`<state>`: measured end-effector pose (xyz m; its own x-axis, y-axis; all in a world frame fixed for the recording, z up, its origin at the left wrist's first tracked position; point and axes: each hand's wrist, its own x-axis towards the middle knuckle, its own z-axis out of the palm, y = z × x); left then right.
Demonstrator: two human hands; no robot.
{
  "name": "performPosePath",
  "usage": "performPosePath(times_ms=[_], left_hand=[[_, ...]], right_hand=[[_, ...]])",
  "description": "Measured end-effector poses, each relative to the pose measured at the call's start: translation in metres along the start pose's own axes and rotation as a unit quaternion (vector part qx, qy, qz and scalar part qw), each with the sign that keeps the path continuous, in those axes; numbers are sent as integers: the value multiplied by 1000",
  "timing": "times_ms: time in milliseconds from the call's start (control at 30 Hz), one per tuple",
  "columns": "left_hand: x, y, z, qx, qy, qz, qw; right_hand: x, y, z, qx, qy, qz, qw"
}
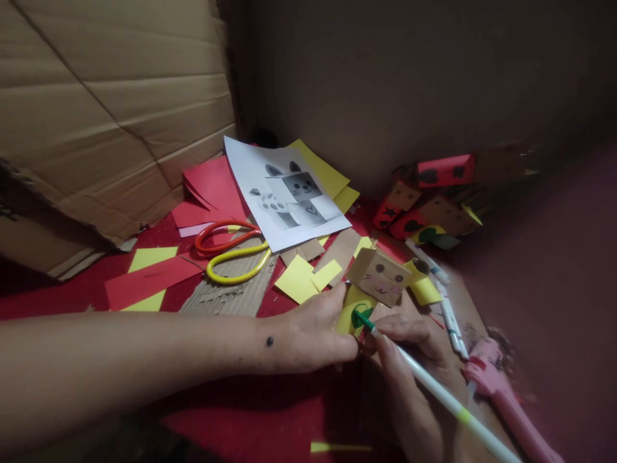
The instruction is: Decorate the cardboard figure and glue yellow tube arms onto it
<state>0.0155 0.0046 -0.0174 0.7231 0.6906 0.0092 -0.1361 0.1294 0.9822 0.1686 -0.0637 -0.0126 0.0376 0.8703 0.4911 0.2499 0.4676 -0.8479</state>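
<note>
A small figure with a brown cardboard box head (378, 276), drawn eyes, whiskers and mouth, stands on a yellow paper body (354, 307). My left hand (318, 328) grips this body from the left, thumb in front. Pinched in my right hand (414, 366) is a white marker (434, 389) with a green tip, which touches a green heart-like shape on the yellow paper. The shape is partly filled with green. Behind the figure lies a white sheet (294, 199) with a grey picture of a similar cat figure.
Scissors (236, 276) with red and yellow handles lie left of the sheet. Red paper (212, 190) and yellow scraps (296, 280) surround them. Decorated red box figures (446, 170), loose markers (453, 325) and a pink glue gun (496, 379) are at the right. Cardboard (120, 96) stands at the back left.
</note>
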Motion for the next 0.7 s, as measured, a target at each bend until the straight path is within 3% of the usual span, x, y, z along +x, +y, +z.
performPosePath(times_ms=[700], left_hand=[[1,5,3,-4,8,-42,999]], right_hand=[[-3,4,-1,7,27,-11,1000]])
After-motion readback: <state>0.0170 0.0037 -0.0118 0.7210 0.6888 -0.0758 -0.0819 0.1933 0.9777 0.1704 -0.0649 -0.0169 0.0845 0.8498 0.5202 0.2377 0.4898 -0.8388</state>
